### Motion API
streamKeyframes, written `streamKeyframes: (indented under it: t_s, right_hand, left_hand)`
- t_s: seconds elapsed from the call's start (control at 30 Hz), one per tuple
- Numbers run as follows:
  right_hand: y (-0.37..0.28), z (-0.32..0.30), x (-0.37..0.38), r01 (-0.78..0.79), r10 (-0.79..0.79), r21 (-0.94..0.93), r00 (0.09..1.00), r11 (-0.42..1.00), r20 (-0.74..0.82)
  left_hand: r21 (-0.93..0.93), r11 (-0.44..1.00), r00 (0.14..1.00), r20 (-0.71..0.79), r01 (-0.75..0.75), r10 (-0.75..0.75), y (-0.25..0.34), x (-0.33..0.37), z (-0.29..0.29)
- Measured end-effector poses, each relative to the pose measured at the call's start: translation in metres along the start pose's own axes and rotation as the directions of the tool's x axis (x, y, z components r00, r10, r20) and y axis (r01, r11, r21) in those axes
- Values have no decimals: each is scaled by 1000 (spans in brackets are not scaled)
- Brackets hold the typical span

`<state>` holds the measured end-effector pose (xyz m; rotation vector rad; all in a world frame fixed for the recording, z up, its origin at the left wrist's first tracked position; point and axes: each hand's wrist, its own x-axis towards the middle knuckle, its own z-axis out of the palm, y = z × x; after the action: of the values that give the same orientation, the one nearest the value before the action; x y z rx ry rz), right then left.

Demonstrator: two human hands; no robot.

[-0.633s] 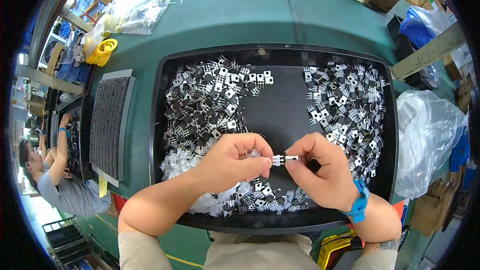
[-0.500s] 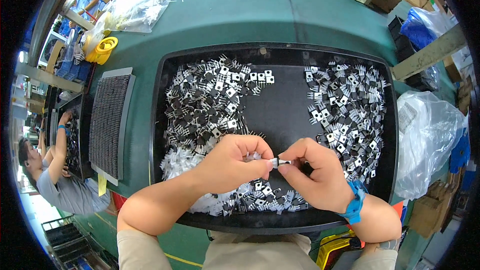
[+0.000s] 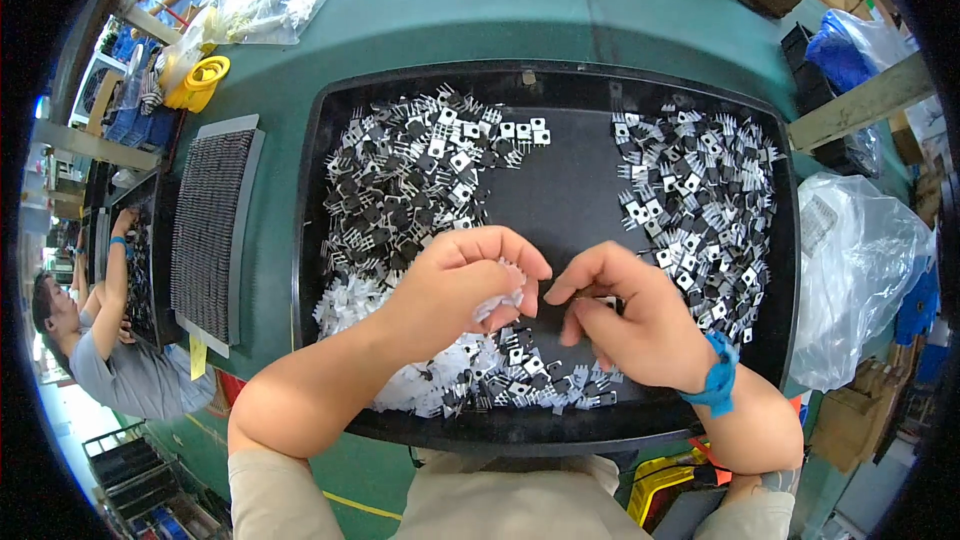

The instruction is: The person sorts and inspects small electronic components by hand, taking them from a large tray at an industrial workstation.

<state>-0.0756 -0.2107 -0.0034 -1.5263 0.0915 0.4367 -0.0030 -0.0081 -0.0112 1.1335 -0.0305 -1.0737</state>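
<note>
In my left hand (image 3: 475, 285), the curled fingers hold a clump of small white plastic pieces (image 3: 502, 295) against the palm. Just across a narrow gap is my right hand (image 3: 630, 315), its fingers loosely bent and its thumb and forefinger tips apart. A small black-and-white bit shows inside its curl, too hidden to name. Both hands hover above a black tray (image 3: 560, 430). Three-legged transistors (image 3: 400, 190) are heaped at its left, with another transistor heap (image 3: 700, 210) at its right. White plastic pieces (image 3: 345, 315) lie under my left forearm, beside more transistors (image 3: 535, 370) along the near side.
Left of the tray stands a panel with packed rows of dark parts (image 3: 212, 230). A yellow ring-shaped roll (image 3: 203, 80) and a clear plastic bag (image 3: 290, 0) lie beyond. At right are another plastic bag (image 3: 850, 270) and a metal post (image 3: 860, 100). A co-worker (image 3: 120, 330) sits at far left.
My hands have drawn apart from a shared pinch on a small white-and-black piece. The left has risen, its white pieces now showing more. The view has shifted slightly.
</note>
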Motion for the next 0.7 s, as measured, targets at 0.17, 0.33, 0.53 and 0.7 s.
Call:
streamKeyframes:
  t_s: [0.17, 0.33, 0.53, 0.7]
  right_hand:
    - [20, 10, -3, 429, -229, -660, 900, 616, 371]
    - [31, 21, -6, 363, 5, -777, 904, 514, 426]
    - [14, 8, -6, 379, -114, -540, 881, 751, 459]
    - [-7, -4, -8, 528, -489, -338, 849, 779, 199]
  left_hand:
    - [-32, 997, 997, -21, -73, 72, -3, 2, 4]
    - [-44, 996, 997, 6, -74, 75, -1, 1, 4]
    - [-218, 976, 998, 46, -24, 35, 0, -1, 4]
    - [22, 999, 998, 57, -29, 28, -1, -2, 3]
